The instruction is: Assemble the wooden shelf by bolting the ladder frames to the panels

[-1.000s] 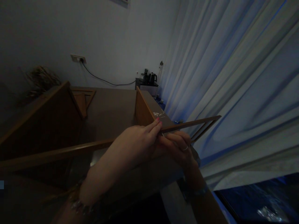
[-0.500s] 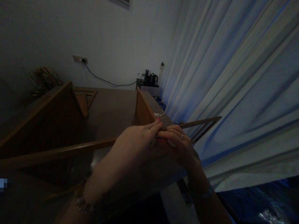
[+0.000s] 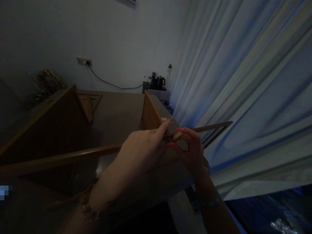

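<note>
A long wooden rail [image 3: 80, 156] crosses in front of me and meets a upright wooden panel [image 3: 151, 112] on the brown table. My left hand [image 3: 140, 151] is closed over the rail near that panel, thumb and fingers at its edge. Close beside its fingertips, my right hand [image 3: 191, 148] is pinched, index finger above and thumb below. A thin, light-coloured bit [image 3: 171, 139] shows between these fingertips, too small and dark to name. To the right, a slatted wooden end piece [image 3: 215, 126] sticks out past my right hand.
A second large wooden panel [image 3: 46, 126] stands at left, with a triangular wooden piece [image 3: 87, 107] behind it. Small white pieces [image 3: 167, 119] lie on the table [image 3: 117, 109]. A black kettle [image 3: 160, 81] sits at the back, a white curtain [image 3: 243, 97] hangs at right.
My right hand has shifted slightly right, away from the left fingers, and its fingers have gone from curled over the rail to a pinch. The left hand stays nearly still.
</note>
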The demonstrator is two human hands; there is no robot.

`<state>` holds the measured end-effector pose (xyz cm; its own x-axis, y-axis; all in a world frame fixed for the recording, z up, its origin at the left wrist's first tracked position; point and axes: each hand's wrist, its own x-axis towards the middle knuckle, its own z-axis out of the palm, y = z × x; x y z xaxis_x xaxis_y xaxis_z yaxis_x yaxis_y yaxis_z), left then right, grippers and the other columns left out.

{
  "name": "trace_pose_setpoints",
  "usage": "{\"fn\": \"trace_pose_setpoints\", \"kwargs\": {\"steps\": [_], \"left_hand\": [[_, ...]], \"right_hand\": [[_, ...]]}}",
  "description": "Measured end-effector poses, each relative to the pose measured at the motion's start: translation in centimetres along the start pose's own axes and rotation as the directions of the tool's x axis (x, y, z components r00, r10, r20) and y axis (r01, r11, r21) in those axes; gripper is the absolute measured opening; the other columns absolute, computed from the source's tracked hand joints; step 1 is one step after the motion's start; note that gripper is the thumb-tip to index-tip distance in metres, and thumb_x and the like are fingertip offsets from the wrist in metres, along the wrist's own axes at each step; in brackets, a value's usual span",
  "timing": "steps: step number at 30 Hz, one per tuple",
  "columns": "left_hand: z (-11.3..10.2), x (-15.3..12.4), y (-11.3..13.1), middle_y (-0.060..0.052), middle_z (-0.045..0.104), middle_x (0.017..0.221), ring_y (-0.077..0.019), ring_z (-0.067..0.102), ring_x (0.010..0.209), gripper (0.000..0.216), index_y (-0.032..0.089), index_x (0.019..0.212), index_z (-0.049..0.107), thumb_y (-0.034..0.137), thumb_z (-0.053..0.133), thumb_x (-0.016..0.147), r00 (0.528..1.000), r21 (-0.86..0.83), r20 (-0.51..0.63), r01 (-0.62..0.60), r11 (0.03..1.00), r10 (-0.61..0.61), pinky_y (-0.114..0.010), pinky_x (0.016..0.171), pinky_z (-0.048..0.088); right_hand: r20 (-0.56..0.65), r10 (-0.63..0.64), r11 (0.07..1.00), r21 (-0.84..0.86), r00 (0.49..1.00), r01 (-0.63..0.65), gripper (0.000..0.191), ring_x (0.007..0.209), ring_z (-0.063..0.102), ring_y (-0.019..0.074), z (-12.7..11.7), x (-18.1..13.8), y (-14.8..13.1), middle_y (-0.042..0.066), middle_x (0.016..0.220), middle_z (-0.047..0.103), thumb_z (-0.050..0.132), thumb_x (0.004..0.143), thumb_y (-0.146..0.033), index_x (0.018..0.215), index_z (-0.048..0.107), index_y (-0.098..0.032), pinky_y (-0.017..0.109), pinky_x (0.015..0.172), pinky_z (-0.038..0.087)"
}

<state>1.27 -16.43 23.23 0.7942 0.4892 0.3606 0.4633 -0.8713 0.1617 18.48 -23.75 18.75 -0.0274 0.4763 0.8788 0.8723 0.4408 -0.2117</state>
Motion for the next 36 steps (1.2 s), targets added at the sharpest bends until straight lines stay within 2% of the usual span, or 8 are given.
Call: {"fn": "trace_pose_setpoints", "kwargs": {"steps": [4, 7, 12, 18, 22, 26, 33, 36], "left_hand": [[-0.2, 0.1, 0.1, -0.005, 0.073, 0.102, -0.0194, 0.071, 0.081, 0.049, 0.024, 0.136, 0.04, 0.038, 0.05, 0.09, 1.0, 0.029, 0.014, -0.005, 1.0, 0.004, -0.024, 0.056, 0.045], [-0.2, 0.1, 0.3, -0.005, 0.073, 0.102, -0.0204, 0.072, 0.08, 0.046, 0.025, 0.135, 0.041, 0.036, 0.05, 0.09, 1.0, 0.061, 0.007, -0.008, 0.998, 0.007, -0.025, 0.054, 0.044], [-0.1, 0.2, 0.5, -0.006, 0.074, 0.101, -0.0206, 0.072, 0.077, 0.048, 0.023, 0.133, 0.043, 0.034, 0.054, 0.088, 1.0, 0.09, -0.028, -0.002, 0.996, 0.004, -0.025, 0.051, 0.043], [-0.5, 0.0, 0.6, -0.007, 0.071, 0.111, -0.0219, 0.072, 0.083, 0.049, 0.02, 0.135, 0.042, 0.038, 0.047, 0.09, 1.0, 0.038, 0.002, -0.019, 0.999, 0.019, -0.028, 0.059, 0.051], [-0.8, -0.4, 0.5, -0.009, 0.066, 0.122, -0.0209, 0.072, 0.084, 0.049, 0.019, 0.133, 0.044, 0.039, 0.048, 0.089, 0.996, -0.011, -0.028, -0.087, 0.996, 0.086, -0.03, 0.065, 0.055], [-0.8, -0.8, 0.3, -0.01, 0.061, 0.13, -0.0205, 0.071, 0.09, 0.056, 0.017, 0.136, 0.04, 0.036, 0.052, 0.084, 0.988, -0.059, -0.048, -0.149, 0.987, 0.146, -0.031, 0.073, 0.058], [-0.5, -0.4, 0.1, -0.01, 0.05, 0.141, -0.0216, 0.07, 0.097, 0.053, 0.016, 0.136, 0.042, 0.036, 0.05, 0.088, 0.989, -0.035, -0.017, -0.148, 0.988, 0.147, -0.033, 0.078, 0.059], [-0.5, -0.1, 0.2, -0.01, 0.049, 0.141, -0.0221, 0.069, 0.1, 0.05, 0.015, 0.136, 0.043, 0.033, 0.049, 0.09, 0.993, -0.022, 0.003, -0.12, 0.993, 0.12, -0.033, 0.078, 0.059]], "right_hand": [[-0.128, 0.036, 0.975, -0.212, 0.991, -0.062, 0.037, 0.068, 0.053, 0.0145, -0.1, -0.2, 0.4, -0.003, 0.071, 0.054, 0.071, 0.076, -0.051, 0.093, 0.053, -0.023, 0.029, 0.065, 0.045], [-0.12, -0.004, 0.911, -0.41, 0.993, -0.046, 0.036, 0.07, 0.048, 0.0166, 0.0, -0.4, 0.1, -0.002, 0.062, 0.053, 0.067, 0.079, -0.053, 0.069, 0.052, -0.022, 0.032, 0.068, 0.038], [-0.075, -0.001, 0.848, -0.529, 0.997, -0.039, 0.039, 0.071, 0.047, 0.0167, 0.6, -1.2, -1.2, 0.0, 0.067, 0.062, 0.058, 0.089, -0.044, 0.059, 0.055, -0.021, 0.034, 0.069, 0.03], [0.048, 0.262, 0.931, -0.274, 0.964, -0.24, 0.045, 0.06, 0.044, 0.0124, 1.2, -1.1, -2.7, -0.001, 0.055, 0.057, 0.044, 0.097, -0.026, 0.053, 0.051, -0.018, 0.031, 0.062, 0.028], [0.082, 0.324, 0.933, -0.193, 0.943, -0.304, 0.046, 0.059, 0.047, 0.0108, 1.3, -0.6, -3.0, -0.001, 0.057, 0.059, 0.042, 0.098, -0.025, 0.053, 0.05, -0.017, 0.029, 0.064, 0.03], [0.067, 0.388, 0.919, -0.103, 0.919, -0.381, 0.051, 0.046, 0.04, 0.0079, 1.4, -0.4, -3.1, -0.004, 0.046, 0.046, 0.041, 0.097, -0.03, 0.048, 0.043, -0.018, 0.027, 0.055, 0.029], [0.258, 0.61, 0.715, 0.229, 0.749, -0.661, 0.057, 0.039, 0.035, 0.0071, 1.6, -0.3, -3.5, -0.004, 0.041, 0.039, 0.038, 0.097, -0.047, 0.047, 0.04, -0.018, 0.023, 0.041, 0.024], [0.276, 0.592, 0.716, 0.251, 0.757, -0.651, 0.057, 0.041, 0.037, 0.007, 1.5, -0.3, -3.3, -0.004, 0.043, 0.041, 0.038, 0.095, -0.05, 0.048, 0.04, -0.018, 0.023, 0.042, 0.025]]}}
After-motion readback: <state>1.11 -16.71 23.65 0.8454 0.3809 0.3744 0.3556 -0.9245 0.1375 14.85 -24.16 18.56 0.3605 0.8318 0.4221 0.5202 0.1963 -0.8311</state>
